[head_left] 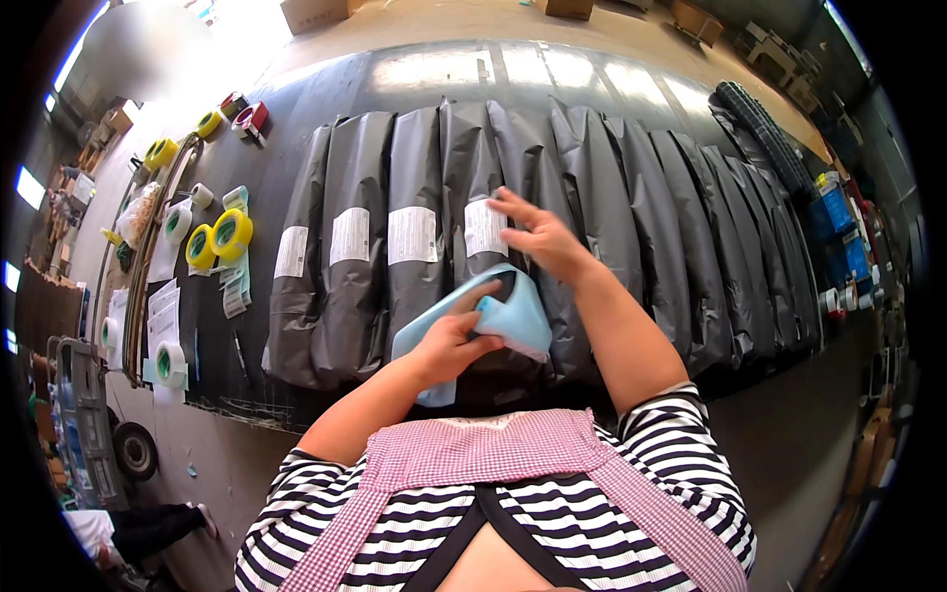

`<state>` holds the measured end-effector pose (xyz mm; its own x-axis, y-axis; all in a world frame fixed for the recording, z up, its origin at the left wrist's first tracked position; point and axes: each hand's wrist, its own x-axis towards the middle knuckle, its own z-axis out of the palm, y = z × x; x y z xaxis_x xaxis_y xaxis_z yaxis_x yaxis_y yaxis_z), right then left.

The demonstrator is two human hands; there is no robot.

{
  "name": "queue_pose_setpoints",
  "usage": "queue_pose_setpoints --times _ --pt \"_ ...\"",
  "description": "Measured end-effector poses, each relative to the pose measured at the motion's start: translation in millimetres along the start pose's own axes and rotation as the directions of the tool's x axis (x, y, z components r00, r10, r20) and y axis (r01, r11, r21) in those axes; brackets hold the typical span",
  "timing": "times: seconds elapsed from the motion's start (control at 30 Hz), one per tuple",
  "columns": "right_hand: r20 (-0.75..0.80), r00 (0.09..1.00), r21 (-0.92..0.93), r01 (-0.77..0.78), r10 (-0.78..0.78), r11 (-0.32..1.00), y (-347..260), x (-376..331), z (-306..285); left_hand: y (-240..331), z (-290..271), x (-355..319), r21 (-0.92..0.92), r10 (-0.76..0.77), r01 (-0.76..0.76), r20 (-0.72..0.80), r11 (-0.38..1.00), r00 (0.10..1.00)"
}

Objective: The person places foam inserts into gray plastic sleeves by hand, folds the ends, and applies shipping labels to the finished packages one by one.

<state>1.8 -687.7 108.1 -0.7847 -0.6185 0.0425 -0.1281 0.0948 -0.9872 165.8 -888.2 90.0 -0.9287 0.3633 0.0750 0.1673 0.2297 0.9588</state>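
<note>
Head view: four grey bags at the table's left (350,247) carry white labels, the rest look bare. Left hand (449,345) grips a light-blue label sheet (513,316) at the near edge; right hand (543,237) open-fingered, empty, over the fifth bag (523,158).

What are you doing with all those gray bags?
A person stands at a dark table with a row of gray bags laid side by side. Four already carry a white label. The left hand holds a light blue sheet, while the right hand hovers open over the last labelled bag. Tape rolls lie to the left.
</note>
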Motion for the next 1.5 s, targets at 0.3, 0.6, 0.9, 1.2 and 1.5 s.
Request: queue_pose_setpoints --times 0.3,0.6,0.9,1.2,1.5 --pt "0.132 0.77 -0.779 0.47 -0.625 0.415 -67.6 -121.9 48.1 45.6 8.9 15.8 -0.842 -0.427 0.188 -0.055 0.505 0.902" --pt "-0.234 0.869 -0.305 0.36 -0.435 0.882 -36.2 -133.3 8.0 43.9 33.0 35.8 -0.491 -0.184 0.141 -0.04 0.86 0.982" --pt "-0.045 0.805 -0.773 0.347 -0.592 0.531 -45.5 -138.2 -7.6 48.1 49.5 40.2 -0.468 -0.2 0.099 -0.172 0.878 0.965" --pt "0.136 0.925 -0.051 -0.35 0.354 0.935 -49.6 -81.6 -96.2 32.4 44.7 36.1 0.116 -0.146 0.181 -0.261 0.977 0.954" --pt "-0.431 0.902 0.594 0.271 0.014 0.757 -50.9 -25.9 -160.3 35.9 77.0 58.2 -0.026 0.009 -0.007 0.072 1.0 0.997"
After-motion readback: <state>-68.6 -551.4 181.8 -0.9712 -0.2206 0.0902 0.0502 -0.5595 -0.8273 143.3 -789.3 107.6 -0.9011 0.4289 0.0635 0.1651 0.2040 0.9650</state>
